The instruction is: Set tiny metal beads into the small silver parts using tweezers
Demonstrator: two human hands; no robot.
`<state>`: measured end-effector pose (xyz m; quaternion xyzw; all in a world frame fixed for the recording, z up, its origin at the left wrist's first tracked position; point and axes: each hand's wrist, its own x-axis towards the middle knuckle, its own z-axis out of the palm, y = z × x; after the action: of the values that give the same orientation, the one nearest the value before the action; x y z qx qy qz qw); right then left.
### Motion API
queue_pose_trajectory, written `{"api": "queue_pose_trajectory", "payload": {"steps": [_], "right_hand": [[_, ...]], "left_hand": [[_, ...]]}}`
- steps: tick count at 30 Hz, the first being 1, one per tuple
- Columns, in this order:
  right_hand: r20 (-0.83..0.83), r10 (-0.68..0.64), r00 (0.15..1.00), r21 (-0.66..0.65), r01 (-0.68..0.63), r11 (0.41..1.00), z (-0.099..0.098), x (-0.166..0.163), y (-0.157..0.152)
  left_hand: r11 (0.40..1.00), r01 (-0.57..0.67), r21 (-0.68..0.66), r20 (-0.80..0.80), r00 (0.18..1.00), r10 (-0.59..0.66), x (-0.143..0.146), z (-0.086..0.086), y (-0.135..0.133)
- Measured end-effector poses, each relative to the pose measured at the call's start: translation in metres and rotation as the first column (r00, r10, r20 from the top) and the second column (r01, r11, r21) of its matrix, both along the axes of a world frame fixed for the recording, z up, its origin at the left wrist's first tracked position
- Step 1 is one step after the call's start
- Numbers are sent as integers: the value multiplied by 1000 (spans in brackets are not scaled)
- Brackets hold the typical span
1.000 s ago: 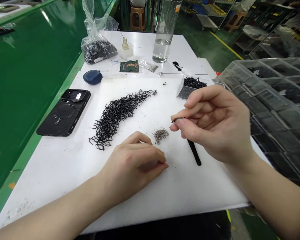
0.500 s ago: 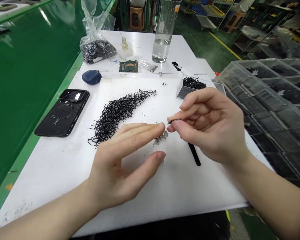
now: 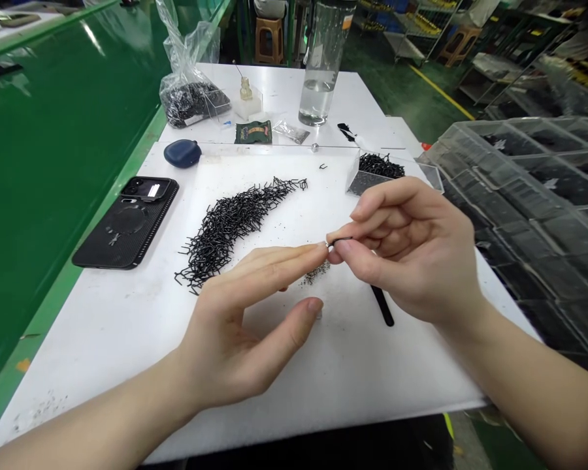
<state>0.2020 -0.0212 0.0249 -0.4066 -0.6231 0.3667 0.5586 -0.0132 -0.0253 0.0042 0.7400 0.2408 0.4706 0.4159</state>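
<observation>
- Two hands meet above the white board (image 3: pixel 102 326): the left hand (image 3: pixel 235 333), curled on the board a second ago, is now raised, thumb and fingers spread, its index tip touching the wire clip (image 3: pixel 340 241).
- The right hand (image 3: pixel 411 254) stays pinched on that clip, over the grey specks (image 3: pixel 316 274); work at its tip seems under way.
- Farther off lie the clip heap (image 3: pixel 230 222) and a phone (image 3: pixel 127 222).
</observation>
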Motion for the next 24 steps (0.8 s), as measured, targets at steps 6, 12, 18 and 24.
{"api": "queue_pose_trajectory", "payload": {"steps": [6, 12, 18, 24], "right_hand": [[0, 21, 1000, -13, -21, 1000, 1, 1, -1], [-6, 50, 999, -34, -50, 998, 2, 2, 1], [16, 37, 999, 0, -37, 999, 2, 4, 5], [-5, -10, 1000, 48, 11, 999, 7, 4, 8]], "left_hand": [[999, 26, -37, -21, 999, -26, -1, 1, 1], [998, 24, -57, -39, 999, -27, -2, 1, 6], [995, 7, -96, -119, 993, -19, -6, 0, 6], [978, -8, -208, -164, 986, -27, -8, -2, 10]]}}
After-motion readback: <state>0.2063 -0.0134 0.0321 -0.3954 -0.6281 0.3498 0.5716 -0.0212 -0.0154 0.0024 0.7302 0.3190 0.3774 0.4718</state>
